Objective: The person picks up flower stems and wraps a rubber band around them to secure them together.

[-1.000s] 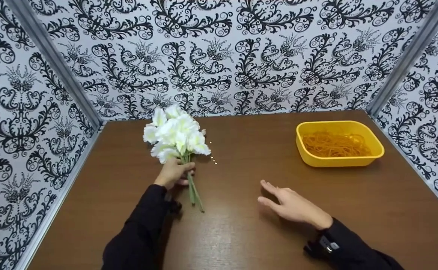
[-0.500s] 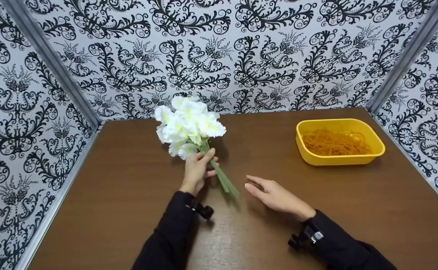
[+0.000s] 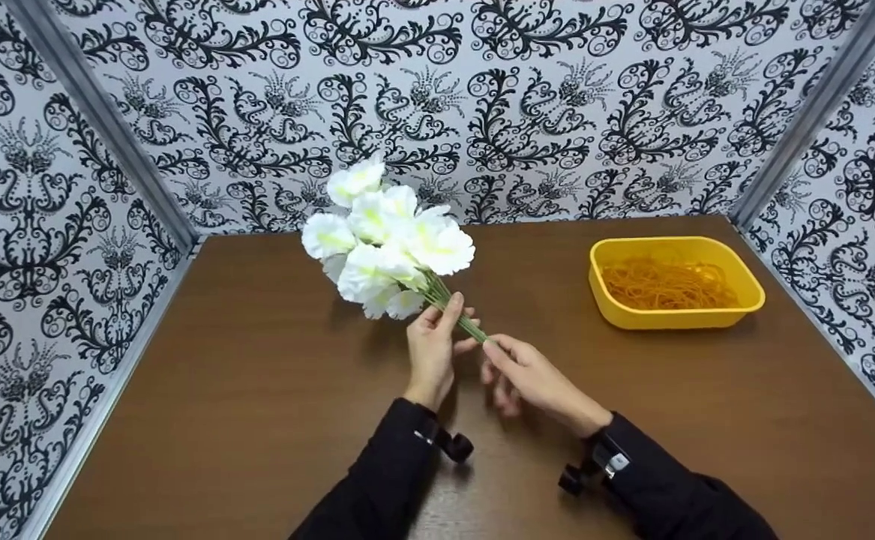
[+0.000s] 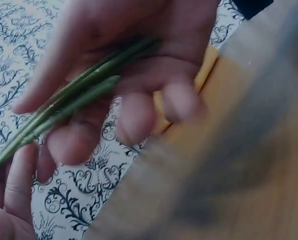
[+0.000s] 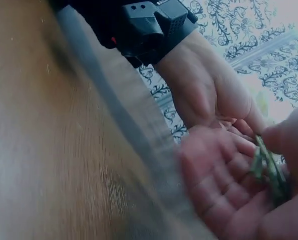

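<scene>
A bunch of white artificial flowers [image 3: 388, 240] with yellow-green centres leans up and left over the table. My left hand [image 3: 430, 352] grips the green stems just below the blooms, thumb on top. Lower down, my right hand [image 3: 542, 382] pinches the stem ends between thumb and index finger, its other fingers loosely curled beneath. In the left wrist view the stems [image 4: 73, 97] run across the right palm, with left fingertips [image 4: 21, 182] at the lower left edge. The right wrist view has the cut ends of the stems [image 5: 259, 162] poking out between both hands.
A yellow plastic tub [image 3: 677, 321] holding a tangle of orange-brown rubber bands [image 3: 662, 285] stands at the back right of the brown wooden table [image 3: 257, 390]. Patterned black-and-white walls [image 3: 542, 112] enclose the back and sides. Each wrist wears a small black camera.
My left hand has carried the flowers to the right and raised them, tilting the stems toward my right hand. That hand has shifted left and now pinches the stem ends.
</scene>
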Motion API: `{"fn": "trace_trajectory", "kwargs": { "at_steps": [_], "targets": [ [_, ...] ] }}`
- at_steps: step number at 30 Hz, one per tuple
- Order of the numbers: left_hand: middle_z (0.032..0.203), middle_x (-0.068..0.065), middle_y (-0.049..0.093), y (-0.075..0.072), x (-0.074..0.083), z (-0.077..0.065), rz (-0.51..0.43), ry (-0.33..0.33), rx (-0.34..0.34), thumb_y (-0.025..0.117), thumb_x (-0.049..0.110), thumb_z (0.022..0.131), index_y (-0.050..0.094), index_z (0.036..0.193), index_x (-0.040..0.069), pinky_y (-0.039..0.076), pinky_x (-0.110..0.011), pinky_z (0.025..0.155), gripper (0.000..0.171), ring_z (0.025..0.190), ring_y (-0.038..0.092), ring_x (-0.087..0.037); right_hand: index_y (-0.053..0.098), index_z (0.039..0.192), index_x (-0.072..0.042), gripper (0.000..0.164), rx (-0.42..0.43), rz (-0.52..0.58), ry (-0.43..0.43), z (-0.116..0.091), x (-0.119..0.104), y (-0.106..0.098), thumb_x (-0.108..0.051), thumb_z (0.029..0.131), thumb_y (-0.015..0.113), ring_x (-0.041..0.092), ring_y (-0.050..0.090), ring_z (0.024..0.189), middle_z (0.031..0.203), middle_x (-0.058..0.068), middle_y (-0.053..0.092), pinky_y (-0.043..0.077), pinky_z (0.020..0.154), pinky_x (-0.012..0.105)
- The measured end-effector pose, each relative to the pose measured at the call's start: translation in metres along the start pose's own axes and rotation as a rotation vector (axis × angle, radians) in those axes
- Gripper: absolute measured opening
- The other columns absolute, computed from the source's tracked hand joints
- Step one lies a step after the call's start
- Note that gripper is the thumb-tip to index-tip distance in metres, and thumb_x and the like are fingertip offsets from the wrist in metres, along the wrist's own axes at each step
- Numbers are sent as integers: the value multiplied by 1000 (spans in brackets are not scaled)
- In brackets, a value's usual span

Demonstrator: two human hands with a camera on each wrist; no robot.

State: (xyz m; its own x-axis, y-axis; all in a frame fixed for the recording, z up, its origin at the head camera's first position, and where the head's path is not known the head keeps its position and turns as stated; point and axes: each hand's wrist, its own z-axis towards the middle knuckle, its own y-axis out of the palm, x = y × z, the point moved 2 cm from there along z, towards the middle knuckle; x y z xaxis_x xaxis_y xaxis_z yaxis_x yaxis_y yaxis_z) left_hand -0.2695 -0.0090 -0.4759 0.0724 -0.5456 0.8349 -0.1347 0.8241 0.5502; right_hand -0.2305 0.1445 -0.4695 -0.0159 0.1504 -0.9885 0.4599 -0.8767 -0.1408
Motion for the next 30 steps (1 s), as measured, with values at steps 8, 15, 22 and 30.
{"fn": "trace_trajectory", "kwargs": {
  "at_steps": [8, 15, 22, 30],
  "targets": [
    [89, -16, 71, 8, 4, -7, -36, 26, -29, 70, 20, 98, 71, 101, -2, 63, -32, 68, 23, 76, 72, -20, 61, 105, 2, 44, 145, -55, -54, -1, -2, -6, -40, 108, 46, 11, 31, 45, 63, -1, 40, 25, 39, 22],
    [85, -11, 69, 5, 14, -6, -128, -87, -102, 68, 19, 98, 62, 108, -6, 62, -37, 77, 28, 75, 72, -20, 60, 83, -8, 40, 164, -377, -191, -1, -8, -4, -35, 109, 46, 7, 41, 53, 63, -6, 45, 31, 49, 21],
    [65, 2, 54, 0, 23, -5, -339, -218, -72, 52, 18, 104, 58, 82, 6, 56, -24, 65, 26, 58, 56, -9, 58, 80, 1, 56, 81, -507, -177, -4, -2, 6, -43, 109, 40, 3, 40, 50, 59, -11, 43, 33, 49, 21],
    [45, 10, 26, -1, 33, -7, -629, -321, -160, 36, 14, 105, 28, 57, 19, 18, -13, 36, 49, 36, 22, -1, 51, 76, 1, 58, -33, -507, -145, -12, -6, 19, -44, 110, 37, 2, 40, 48, 57, -11, 41, 33, 48, 21]
  ]
}}
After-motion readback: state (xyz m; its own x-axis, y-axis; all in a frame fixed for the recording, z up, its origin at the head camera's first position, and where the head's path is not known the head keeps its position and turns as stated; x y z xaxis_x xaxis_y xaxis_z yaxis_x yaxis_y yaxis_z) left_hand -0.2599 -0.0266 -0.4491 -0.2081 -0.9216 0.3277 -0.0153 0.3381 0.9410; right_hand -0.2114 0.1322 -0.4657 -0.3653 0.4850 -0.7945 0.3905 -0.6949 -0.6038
